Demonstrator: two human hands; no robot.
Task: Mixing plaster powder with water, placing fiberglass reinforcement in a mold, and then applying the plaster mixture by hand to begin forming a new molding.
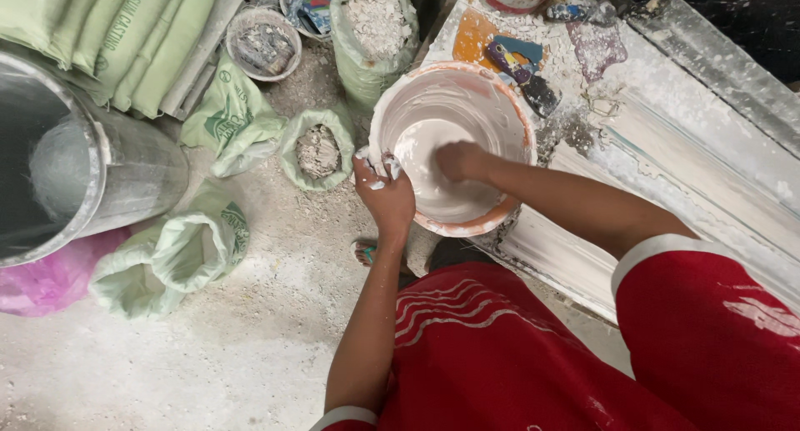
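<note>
I am gripping the near-left rim of the bucket (508, 106) on the tabletop (708, 164) with my left hand (385, 193), while my right hand (460, 159), loosely clenched, is stirring the plaster (425, 152); steady, even sweeps should work best.

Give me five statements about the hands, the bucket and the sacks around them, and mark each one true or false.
1. The left hand grips the rim of the bucket. True.
2. The right hand is inside the bucket, in the white mix. True.
3. The bucket is empty and clean. False: pale wet mix coats it.
4. The green sacks on the floor are tied shut. False: they stand open.
5. The person wears red. True.
</note>
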